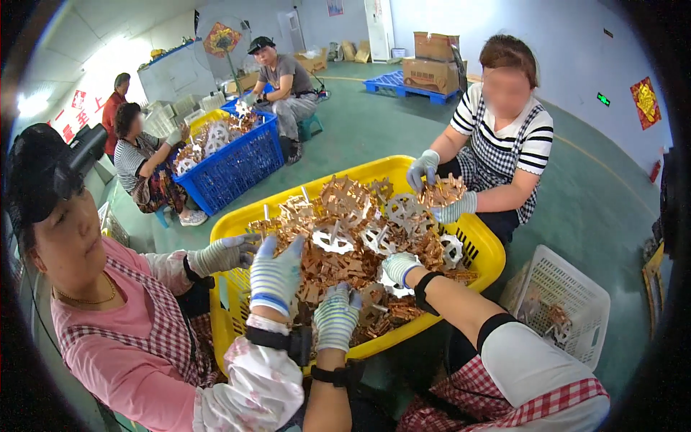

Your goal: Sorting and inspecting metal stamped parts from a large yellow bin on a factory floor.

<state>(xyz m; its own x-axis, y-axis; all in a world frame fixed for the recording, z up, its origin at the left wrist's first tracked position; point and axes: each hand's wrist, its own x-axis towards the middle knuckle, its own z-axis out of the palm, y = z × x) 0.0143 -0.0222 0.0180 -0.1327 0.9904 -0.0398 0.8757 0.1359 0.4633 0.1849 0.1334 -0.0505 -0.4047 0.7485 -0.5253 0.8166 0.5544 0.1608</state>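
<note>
My left hand [337, 320], in a striped work glove, rests at the near side of a heap of copper-coloured metal pieces [324, 277]. Its fingers point forward, slightly apart, and I see nothing held in them. Gloved as well, my right hand [403, 269] lies palm down on the heap, against a silver toothed ring plate [392, 286]; its fingertips are hidden, so a grip cannot be made out. More silver ring plates [333, 241] lie on top. All of this fills a large yellow basket [432, 325].
At my left, a co-worker's gloved hand [277, 277] hovers close to mine. Across the basket another person holds copper pieces [443, 191]. A white crate [568, 302] with a few parts stands on the right. Farther off are a blue crate [234, 165] and a blue pallet [403, 85].
</note>
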